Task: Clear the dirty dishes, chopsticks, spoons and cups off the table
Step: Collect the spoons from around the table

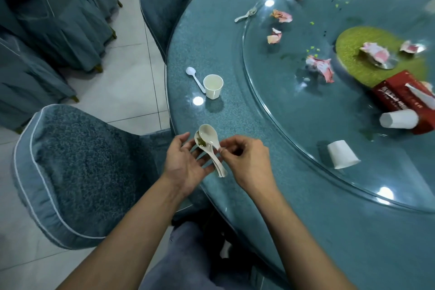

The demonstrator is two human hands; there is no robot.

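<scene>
My left hand [186, 160] lies palm-up, fingers slack, over the table [235, 113] edge, cradling stacked spoons [208, 142] with at least 2 bowls showing. My right hand [244, 160] pinches the top handle. Ahead, 1 upright cup [213, 86] stands just beside 1 plastic spoon [195, 79]. A second spoon [244, 15] touches the turntable [294, 136] rim. On the turntable are 2 tipped cups [342, 154], 6 pink napkins [320, 66] and 1 red box [400, 96]. 2 chairs [82, 172] stand left.

I cannot count the stacked white ceramic spoons [209, 142]; my right hand [244, 162] partly covers their handles. The red cardboard tissue box [400, 94] runs off the right edge.
</scene>
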